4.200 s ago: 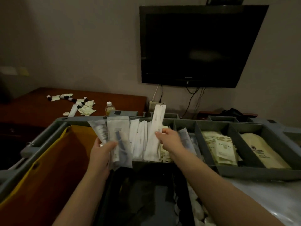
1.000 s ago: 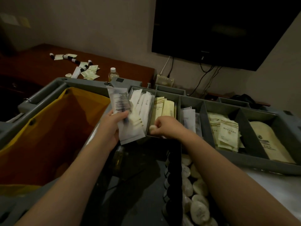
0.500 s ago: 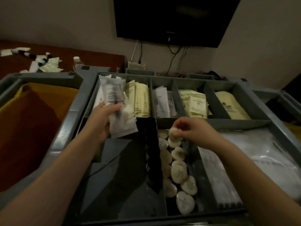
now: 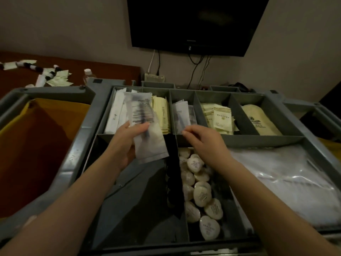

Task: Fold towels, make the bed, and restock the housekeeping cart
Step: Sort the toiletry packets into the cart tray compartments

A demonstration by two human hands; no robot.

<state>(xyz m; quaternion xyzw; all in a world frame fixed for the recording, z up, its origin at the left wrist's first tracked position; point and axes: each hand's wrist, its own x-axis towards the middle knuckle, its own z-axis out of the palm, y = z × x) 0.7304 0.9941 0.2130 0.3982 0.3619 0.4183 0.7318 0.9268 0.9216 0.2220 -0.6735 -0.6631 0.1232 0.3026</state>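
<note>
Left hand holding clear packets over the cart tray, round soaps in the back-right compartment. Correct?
Not quite. The left hand does hold the clear packets, but the head view shows the round soaps in the narrow front compartment, below the right hand. The back-right compartment holds a cream pouch.

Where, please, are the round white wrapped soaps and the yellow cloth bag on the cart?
Round white wrapped soaps (image 4: 202,191): head view, one middle soap's labelled top.
Yellow cloth bag (image 4: 42,141): head view, inner wall.
</note>
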